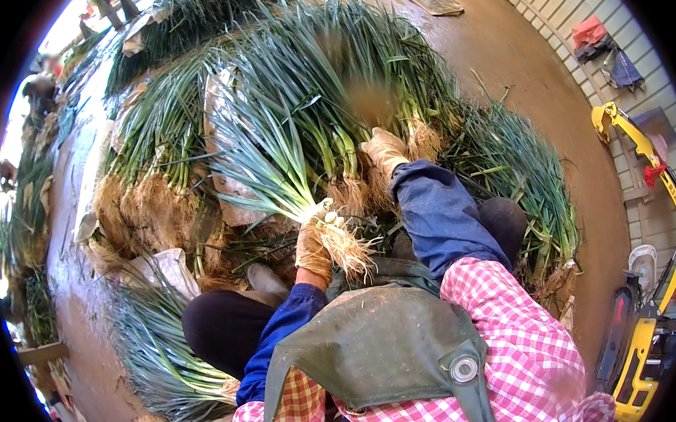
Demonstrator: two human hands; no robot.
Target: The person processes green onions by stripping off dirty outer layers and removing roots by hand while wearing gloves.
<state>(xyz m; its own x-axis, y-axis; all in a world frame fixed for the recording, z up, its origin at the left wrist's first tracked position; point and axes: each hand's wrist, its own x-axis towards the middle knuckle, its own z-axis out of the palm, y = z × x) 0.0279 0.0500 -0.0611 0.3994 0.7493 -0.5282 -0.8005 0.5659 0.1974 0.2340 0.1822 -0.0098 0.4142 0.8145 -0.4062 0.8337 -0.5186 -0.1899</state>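
My left hand (313, 251), in a tan glove, is closed round a bunch of green onions (303, 187). Their pale roots (344, 245) hang toward the right and their green leaves fan out to the upper left. Farther out, my right hand (386, 150), also gloved, reaches into a large heap of green onions (306, 81). Its fingers are curled at the stalks by the heap's near edge, and the fingertips are partly hidden there. Shaggy brown roots (424, 139) of the heap show beside this hand.
More green onions lie in piles at the left (156, 135), lower left (166, 347) and right (524, 174). A green apron (377, 341) covers my lap between my bent knees. Yellow machinery (636, 375) stands at the far right by a pale wall (557, 39). Brown ground (503, 60) surrounds the piles.
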